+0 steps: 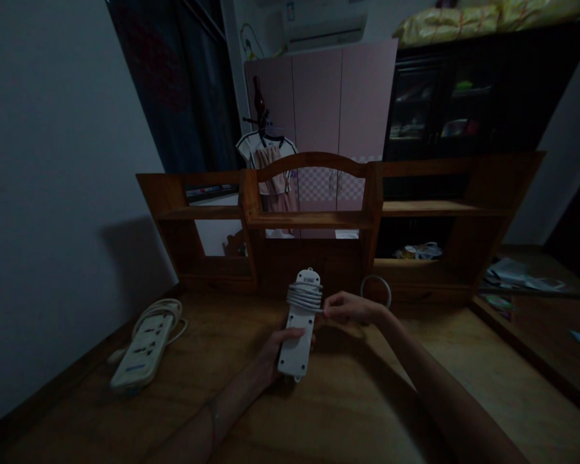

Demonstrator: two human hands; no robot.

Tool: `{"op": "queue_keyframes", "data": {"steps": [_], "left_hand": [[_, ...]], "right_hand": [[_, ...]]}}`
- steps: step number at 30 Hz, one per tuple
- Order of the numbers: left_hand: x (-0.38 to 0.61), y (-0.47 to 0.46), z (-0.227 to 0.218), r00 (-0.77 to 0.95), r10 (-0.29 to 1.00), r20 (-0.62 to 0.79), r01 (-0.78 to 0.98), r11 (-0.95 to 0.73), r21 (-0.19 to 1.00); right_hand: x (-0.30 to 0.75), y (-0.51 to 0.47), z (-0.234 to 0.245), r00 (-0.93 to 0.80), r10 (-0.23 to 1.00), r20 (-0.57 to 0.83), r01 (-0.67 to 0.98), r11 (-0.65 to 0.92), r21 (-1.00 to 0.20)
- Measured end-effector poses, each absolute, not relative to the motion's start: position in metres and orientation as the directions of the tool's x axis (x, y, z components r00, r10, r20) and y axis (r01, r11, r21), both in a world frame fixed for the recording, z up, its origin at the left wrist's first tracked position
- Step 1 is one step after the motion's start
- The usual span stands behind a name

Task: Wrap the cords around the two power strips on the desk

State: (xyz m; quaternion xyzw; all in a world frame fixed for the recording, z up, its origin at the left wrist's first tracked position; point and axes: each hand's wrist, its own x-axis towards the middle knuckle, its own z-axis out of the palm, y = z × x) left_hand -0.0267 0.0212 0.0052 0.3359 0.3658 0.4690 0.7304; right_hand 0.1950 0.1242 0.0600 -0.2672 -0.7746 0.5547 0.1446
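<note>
My left hand (283, 348) grips the lower half of a white power strip (297, 341), thumb across its back, which faces me with its screw holes showing. Several turns of white cord (304, 296) are wound around the strip's upper part. From those turns the cord runs right into my right hand (345, 307), whose fingers pinch it just beside the strip. A loose loop of white cord (390, 293) rises behind my right hand. The strip is held tilted above the wooden desk.
On the desk (212, 406) at the left lies another power strip (142, 354) with its cord coiled behind it. A wooden shelf unit (314, 220) stands along the desk's back edge. White items (423, 251) sit in its right compartment. A wall (53, 225) borders the left.
</note>
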Motion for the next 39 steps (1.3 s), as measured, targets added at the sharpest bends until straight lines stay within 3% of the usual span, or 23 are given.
{"op": "queue_keyframes", "data": {"steps": [4,12,15,18,22,26,31,34,39], "left_hand": [[-0.031,0.017,0.003,0.376,0.912,-0.166,-0.423,0.328,0.844],[-0.036,0.012,-0.001,0.669,0.743,0.023,-0.411,0.344,0.844],[-0.039,0.009,-0.003,0.754,0.656,-0.026,-0.305,0.385,0.871],[-0.041,0.007,-0.002,0.825,0.562,-0.057,-0.151,0.317,0.936],[-0.034,0.001,0.023,0.889,0.442,-0.120,0.154,-0.043,0.987],[-0.020,-0.010,0.053,0.877,0.480,-0.019,0.179,-0.289,0.941],[-0.016,-0.015,0.055,0.819,0.573,-0.021,0.268,-0.351,0.897],[-0.018,-0.012,0.047,0.760,0.647,-0.061,0.305,-0.272,0.913],[-0.020,-0.009,0.041,0.697,0.717,-0.003,0.110,-0.103,0.989]], "right_hand": [[0.199,0.126,0.064,-0.824,0.548,-0.145,0.325,0.249,-0.912],[0.206,0.131,0.067,-0.926,0.299,-0.230,0.310,0.256,-0.915],[0.203,0.129,0.065,-0.934,0.225,-0.277,0.337,0.295,-0.894],[0.199,0.123,0.073,-0.908,0.173,-0.382,0.418,0.319,-0.850],[0.201,0.107,0.099,-0.855,0.306,-0.419,0.518,0.461,-0.720],[0.203,0.084,0.127,-0.800,0.530,-0.281,0.576,0.549,-0.606],[0.193,0.058,0.145,-0.773,0.623,-0.121,0.581,0.618,-0.530],[0.186,0.055,0.147,-0.771,0.636,-0.046,0.586,0.678,-0.444],[0.190,0.070,0.141,-0.736,0.673,0.076,0.617,0.712,-0.335]]}}
